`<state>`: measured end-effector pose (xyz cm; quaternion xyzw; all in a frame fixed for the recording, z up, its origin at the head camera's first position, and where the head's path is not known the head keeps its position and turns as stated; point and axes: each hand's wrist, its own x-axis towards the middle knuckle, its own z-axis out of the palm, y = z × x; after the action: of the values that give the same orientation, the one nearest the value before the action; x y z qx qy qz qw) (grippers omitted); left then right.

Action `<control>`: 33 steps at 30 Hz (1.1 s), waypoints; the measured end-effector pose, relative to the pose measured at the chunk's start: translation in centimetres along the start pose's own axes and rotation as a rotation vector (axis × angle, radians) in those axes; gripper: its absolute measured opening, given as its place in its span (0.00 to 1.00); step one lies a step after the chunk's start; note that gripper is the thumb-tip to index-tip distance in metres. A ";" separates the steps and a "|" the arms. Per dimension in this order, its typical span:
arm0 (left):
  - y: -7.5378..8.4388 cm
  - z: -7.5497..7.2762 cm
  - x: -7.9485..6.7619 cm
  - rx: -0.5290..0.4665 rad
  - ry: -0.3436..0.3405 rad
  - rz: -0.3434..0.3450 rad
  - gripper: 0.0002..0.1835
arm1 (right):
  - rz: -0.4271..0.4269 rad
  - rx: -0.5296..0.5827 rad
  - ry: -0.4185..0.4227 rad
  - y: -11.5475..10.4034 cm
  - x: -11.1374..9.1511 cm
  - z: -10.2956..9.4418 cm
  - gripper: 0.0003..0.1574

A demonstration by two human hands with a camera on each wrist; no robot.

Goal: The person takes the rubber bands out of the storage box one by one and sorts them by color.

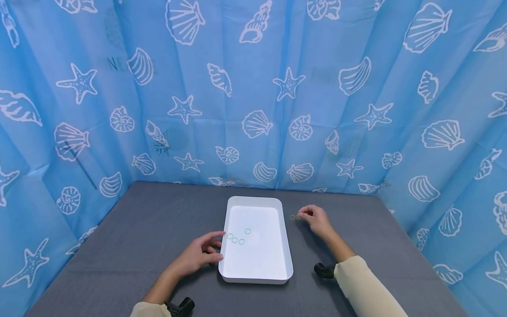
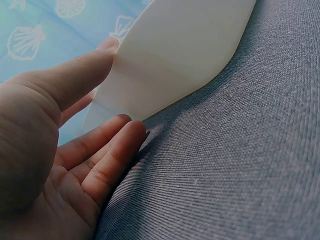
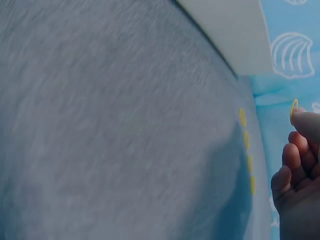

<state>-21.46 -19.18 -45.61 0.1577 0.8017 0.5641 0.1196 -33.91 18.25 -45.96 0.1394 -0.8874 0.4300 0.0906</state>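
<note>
A white rectangular tray [image 1: 288, 264] lies on the grey cloth, with several thin green rings [image 1: 241, 241] in its left half. My left hand [image 1: 198, 255] rests at the tray's left side, thumb and forefinger touching the rim. In the left wrist view the other fingers [image 2: 127, 142] lie loosely bent beside the outer wall. To the right of the tray, my right hand [image 1: 314, 220] pinches a thin yellow ring [image 3: 294, 112] between thumb and fingertip, held above the cloth. Below it several yellow rings [image 3: 246, 140] lie in a row, partly hidden by the hand in the head view.
The grey cloth-covered table [image 1: 158, 211] reaches back to a blue curtain [image 1: 237, 97] printed with white shells and starfish. A black wrist device [image 1: 325, 270] sits at the right sleeve, another [image 1: 183, 307] at the left.
</note>
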 end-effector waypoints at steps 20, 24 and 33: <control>0.1 0.1 0.0 -0.012 0.001 -0.017 0.32 | 0.163 -0.139 0.074 4.1 -0.2 -1.1 0.06; 0.2 0.1 0.0 -0.007 0.003 -0.011 0.33 | 0.205 -0.162 0.069 4.1 0.1 -1.2 0.06; 0.1 0.0 0.1 -0.007 0.001 -0.012 0.32 | 0.289 -0.224 0.113 3.9 0.3 -1.6 0.08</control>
<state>-21.53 -19.14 -45.51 0.1523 0.8007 0.5662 0.1230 -35.39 21.78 -47.76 -0.0249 -0.9340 0.3441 0.0925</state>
